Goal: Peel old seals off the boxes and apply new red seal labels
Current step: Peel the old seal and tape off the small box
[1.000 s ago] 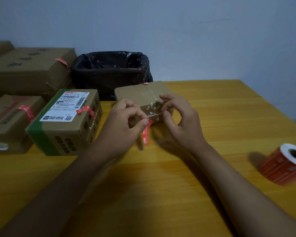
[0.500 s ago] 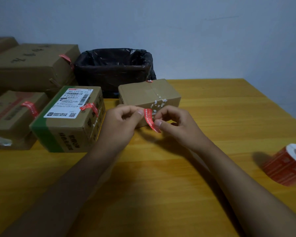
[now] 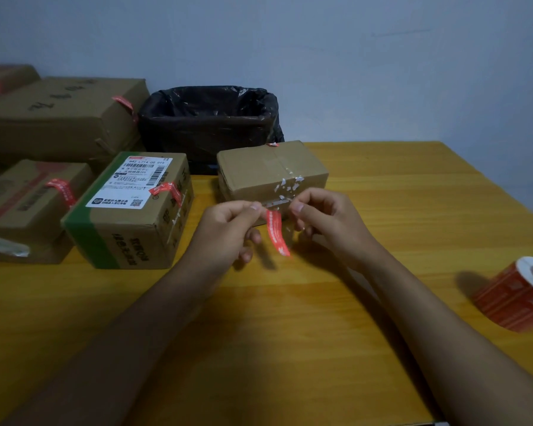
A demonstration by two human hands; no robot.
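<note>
Pulled right off the small brown cardboard box (image 3: 271, 170) now, thin red paper seal (image 3: 277, 231) pinched in left hand (image 3: 228, 232), right hand (image 3: 326, 219) curled, maybe empty, bin next.

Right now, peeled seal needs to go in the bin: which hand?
Left, probably. The left hand already pinches the top of the peeled red seal, and the black-lined bin sits behind and left of the small box. The right hand seems off the seal.

Label roll (image 3: 519, 295) cut off at right edge; far-left boxes (image 3: 0, 78) cropped; shipping label (image 3: 133, 181) print too small to read.
</note>
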